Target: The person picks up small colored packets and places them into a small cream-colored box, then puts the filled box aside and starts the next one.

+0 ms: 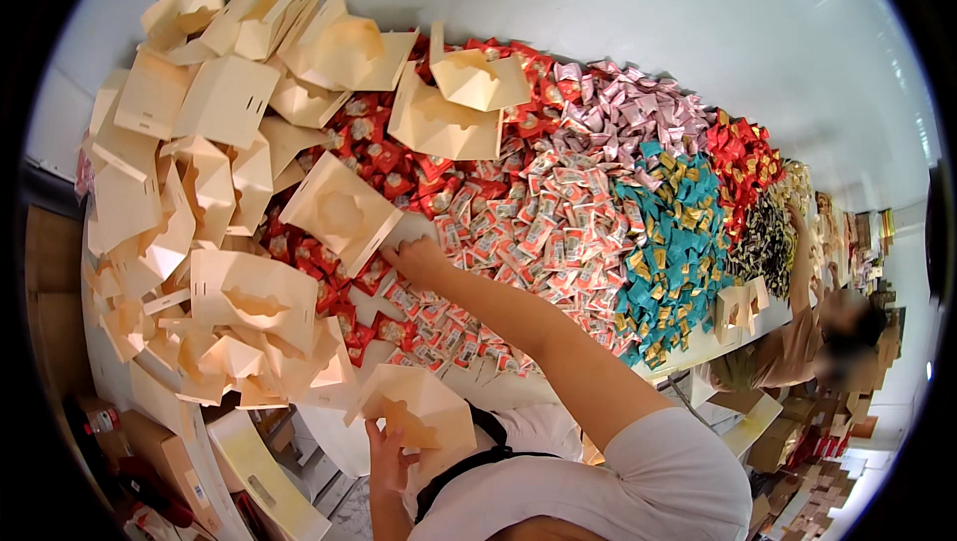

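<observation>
gripping a cream box [424, 386], already shaped but showing no contents, with the left hand [389, 456] near the counter [474, 379] edge, resting the right hand [417, 262] beside red packets [369, 280], grip unclear, with many seemingly unfilled boxes [227, 100] left and loose white-and-red packets [563, 232] heaped right.

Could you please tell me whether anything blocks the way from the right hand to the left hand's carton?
Nothing upright visibly separates the right hand from the carton in the left hand; only loose packets lie between.
</observation>
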### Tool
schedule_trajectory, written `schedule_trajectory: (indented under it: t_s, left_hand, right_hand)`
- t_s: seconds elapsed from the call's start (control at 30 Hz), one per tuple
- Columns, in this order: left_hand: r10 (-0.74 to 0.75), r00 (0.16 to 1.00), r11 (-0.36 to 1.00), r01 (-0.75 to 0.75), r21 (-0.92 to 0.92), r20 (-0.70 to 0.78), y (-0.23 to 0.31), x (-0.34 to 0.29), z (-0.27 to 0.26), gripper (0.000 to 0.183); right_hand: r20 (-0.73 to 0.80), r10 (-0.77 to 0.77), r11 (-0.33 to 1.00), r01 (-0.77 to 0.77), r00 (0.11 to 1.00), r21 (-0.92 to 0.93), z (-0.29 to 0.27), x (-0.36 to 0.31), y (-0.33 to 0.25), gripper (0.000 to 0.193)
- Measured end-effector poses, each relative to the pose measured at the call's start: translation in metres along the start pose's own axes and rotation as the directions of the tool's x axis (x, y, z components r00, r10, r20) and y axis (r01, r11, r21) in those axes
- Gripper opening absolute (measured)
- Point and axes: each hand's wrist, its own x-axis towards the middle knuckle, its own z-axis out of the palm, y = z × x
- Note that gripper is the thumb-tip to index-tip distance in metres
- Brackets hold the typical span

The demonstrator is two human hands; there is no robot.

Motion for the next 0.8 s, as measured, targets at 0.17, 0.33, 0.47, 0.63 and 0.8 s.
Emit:
schedule_trajectory:
  t_s: [0.17,0.33,0.47,0.63,0.8]
  left_hand:
    - [-0.034,0.999,0.998,0.033,0.047,0.022,-0.006,0.015,0.025,0.053]
    - [-0.085,0.996,0.985,0.081,0.151,0.016,-0.002,0.033,0.058,0.053]
    - [-0.070,0.997,0.985,0.067,0.157,0.016,0.001,0.046,0.083,0.050]
    - [-0.026,0.999,0.987,0.031,0.156,-0.030,-0.001,0.053,0.097,0.052]
    - [-0.037,0.998,0.990,0.044,0.132,-0.058,-0.002,0.054,0.102,0.050]
  right_hand:
    - [-0.567,0.201,0.841,0.156,0.799,0.518,-0.013,-0.062,0.036,0.044]
    - [-0.727,0.576,0.756,0.095,0.374,0.648,-0.069,-0.125,0.185,0.026]
    - [-0.612,0.768,0.640,-0.177,0.190,0.748,-0.095,-0.138,0.315,0.032]
    - [-0.531,0.712,0.697,-0.556,0.460,0.453,-0.070,-0.104,0.376,0.038]
    - [-0.570,0.654,0.745,-0.553,0.498,0.372,-0.099,-0.111,0.350,0.040]
